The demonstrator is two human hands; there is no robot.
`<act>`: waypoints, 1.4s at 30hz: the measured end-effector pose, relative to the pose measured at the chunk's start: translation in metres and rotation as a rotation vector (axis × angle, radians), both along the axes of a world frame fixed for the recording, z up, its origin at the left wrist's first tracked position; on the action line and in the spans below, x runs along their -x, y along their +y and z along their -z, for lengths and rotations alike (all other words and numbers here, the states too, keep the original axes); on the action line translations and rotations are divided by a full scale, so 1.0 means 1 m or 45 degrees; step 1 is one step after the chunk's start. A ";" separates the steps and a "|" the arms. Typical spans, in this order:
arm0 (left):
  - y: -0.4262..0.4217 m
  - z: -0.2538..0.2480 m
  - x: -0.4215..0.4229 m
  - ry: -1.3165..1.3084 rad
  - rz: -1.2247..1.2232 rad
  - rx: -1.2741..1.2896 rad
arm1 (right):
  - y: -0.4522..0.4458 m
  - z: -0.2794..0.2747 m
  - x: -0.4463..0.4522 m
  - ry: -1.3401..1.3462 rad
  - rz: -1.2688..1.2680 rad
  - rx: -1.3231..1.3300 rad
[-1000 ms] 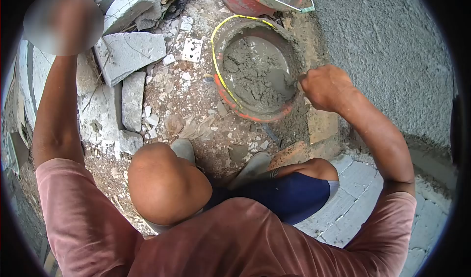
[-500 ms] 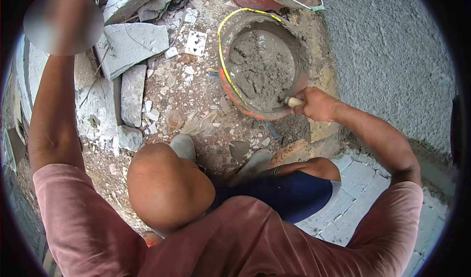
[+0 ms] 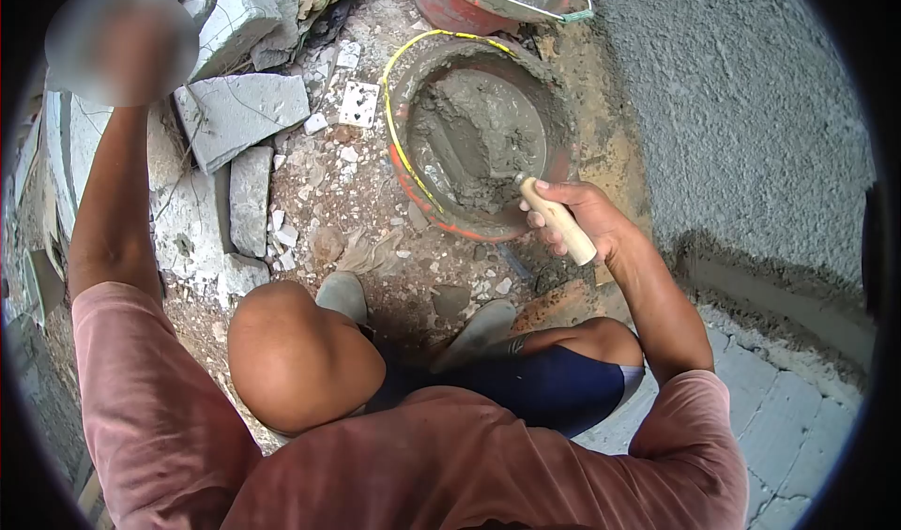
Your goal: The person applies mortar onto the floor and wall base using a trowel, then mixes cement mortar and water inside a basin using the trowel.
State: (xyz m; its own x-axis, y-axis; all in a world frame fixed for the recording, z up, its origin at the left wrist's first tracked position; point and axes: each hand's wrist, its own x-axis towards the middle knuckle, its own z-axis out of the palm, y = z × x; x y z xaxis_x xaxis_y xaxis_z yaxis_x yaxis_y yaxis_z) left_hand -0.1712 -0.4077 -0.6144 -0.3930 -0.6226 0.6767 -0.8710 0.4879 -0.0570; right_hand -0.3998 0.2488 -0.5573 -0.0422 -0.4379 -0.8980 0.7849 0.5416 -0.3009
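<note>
My right hand (image 3: pixel 580 219) is closed round the pale wooden handle (image 3: pixel 560 222) of a tool at the near right rim of a bucket (image 3: pixel 466 232). The tool's far end is down in the wet grey mortar (image 3: pixel 479 131) and its blade is mostly hidden. This bucket is reddish, with a yellow wire handle lying along its left side. My left hand (image 3: pixel 131 47) is up at the top left, over the broken blocks. A blurred patch covers it, so its fingers and anything in them are hidden.
Behind stands a second red bucket (image 3: pixel 460 5) with mortar. White block pieces (image 3: pixel 242 113) are heaped at the left, with a playing card (image 3: pixel 358 104) on the rubble-strewn ground. A rough grey rendered surface (image 3: pixel 741 108) rises at the right, above grey paving (image 3: pixel 779 417).
My right hand has turned and come nearer, showing the whole wooden handle. The mortar's surface has a different shape, with a smooth groove at its left.
</note>
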 end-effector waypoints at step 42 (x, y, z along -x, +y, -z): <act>0.030 -0.019 0.003 0.062 0.083 -0.035 | -0.010 -0.130 0.016 2.646 -2.140 -0.388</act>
